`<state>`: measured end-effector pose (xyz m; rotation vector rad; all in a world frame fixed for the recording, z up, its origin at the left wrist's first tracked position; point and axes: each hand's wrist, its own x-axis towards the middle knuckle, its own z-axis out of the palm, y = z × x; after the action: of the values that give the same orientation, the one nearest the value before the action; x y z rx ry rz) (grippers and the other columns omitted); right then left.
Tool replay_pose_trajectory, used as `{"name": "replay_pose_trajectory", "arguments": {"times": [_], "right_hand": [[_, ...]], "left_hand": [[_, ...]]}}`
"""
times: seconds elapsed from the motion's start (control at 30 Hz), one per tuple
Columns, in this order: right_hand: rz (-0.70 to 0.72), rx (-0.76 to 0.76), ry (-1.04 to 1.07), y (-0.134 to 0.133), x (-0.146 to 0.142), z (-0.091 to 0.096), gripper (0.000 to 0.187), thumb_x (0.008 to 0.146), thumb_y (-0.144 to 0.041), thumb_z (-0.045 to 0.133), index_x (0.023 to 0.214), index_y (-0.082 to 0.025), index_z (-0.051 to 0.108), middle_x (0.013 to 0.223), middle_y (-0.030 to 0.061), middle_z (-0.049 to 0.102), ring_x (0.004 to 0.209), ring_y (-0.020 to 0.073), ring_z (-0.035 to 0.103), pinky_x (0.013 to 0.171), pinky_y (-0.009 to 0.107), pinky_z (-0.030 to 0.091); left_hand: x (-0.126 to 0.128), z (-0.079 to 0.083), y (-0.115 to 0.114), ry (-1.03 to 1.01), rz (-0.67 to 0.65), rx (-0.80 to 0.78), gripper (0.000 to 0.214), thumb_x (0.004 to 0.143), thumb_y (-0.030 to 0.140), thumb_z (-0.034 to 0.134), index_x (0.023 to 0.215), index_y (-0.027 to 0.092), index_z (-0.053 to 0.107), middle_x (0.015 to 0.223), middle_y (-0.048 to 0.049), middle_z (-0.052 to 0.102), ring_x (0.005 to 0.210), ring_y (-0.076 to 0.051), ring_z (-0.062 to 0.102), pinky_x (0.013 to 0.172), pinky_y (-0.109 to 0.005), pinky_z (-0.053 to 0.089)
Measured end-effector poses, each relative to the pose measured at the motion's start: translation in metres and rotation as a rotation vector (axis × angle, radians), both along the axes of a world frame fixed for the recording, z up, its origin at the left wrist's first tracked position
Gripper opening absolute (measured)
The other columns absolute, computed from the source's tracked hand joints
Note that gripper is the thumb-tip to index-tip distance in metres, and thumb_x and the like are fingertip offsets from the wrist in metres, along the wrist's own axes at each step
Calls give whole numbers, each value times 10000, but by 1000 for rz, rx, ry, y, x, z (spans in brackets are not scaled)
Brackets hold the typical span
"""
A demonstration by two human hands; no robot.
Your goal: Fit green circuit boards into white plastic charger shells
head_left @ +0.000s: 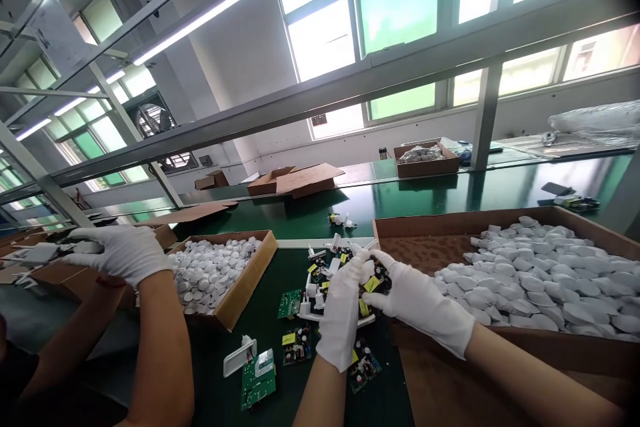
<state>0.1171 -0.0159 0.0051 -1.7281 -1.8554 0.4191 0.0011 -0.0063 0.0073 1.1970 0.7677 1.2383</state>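
My left hand [343,310] and my right hand [420,300], both in white gloves, meet over the green belt. Their fingers close together on a small circuit board [374,282] with a yellow part. Below and left of them lies a pile of loose circuit boards [300,343] and white plastic pieces [240,355]. A cardboard tray [425,250] of white plastic caps [545,280] stands right next to my right hand.
At the left, a co-worker's gloved hands [120,250] reach over a smaller cardboard box [250,280] of white caps. More cardboard boxes [295,180] sit on the far side of the green belt [450,197]. A metal frame rail [350,87] crosses overhead.
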Motion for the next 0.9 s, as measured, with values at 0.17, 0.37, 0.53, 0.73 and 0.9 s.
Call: {"name": "replay_pose_trajectory", "arguments": {"times": [0.17,0.37,0.53,0.73,0.9], "right_hand": [[5,-39,-58,1,-1,-2,739,586,-425,593,1251,-245,325,930,77,624,799,246,595,652,319,429],[-6,-82,-53,4,-2,-6,689,627,-352,558,1257,-241,304,952,79,617,806,234,596,668,316,428],[-13,-64,-55,7,-3,-13,653,639,-359,542,1238,-206,331,942,96,621,805,264,597,688,366,428],[41,-82,194,18,7,-1,578,593,-279,581,1130,-128,431,904,75,633,786,194,600,711,288,468],[35,-3,-115,66,30,40,447,638,-330,550,1059,-193,487,861,62,634,713,180,604,614,274,474]], "left_hand": [[5,-8,4,19,72,3,232,746,236,551,962,189,622,1052,-41,575,1019,-192,489,922,-298,366],[8,-5,1,57,55,123,241,759,195,512,973,159,617,1054,-50,573,1011,-192,493,921,-308,363],[9,-14,4,137,102,226,234,770,213,506,967,160,621,1032,-59,583,994,-187,501,940,-304,342],[10,-33,12,-141,208,49,353,806,323,469,1113,149,488,1196,-69,453,1135,-182,371,962,-252,308],[8,-19,2,22,223,-40,221,823,316,457,959,182,569,1040,-71,549,988,-201,485,848,-296,400]]}}
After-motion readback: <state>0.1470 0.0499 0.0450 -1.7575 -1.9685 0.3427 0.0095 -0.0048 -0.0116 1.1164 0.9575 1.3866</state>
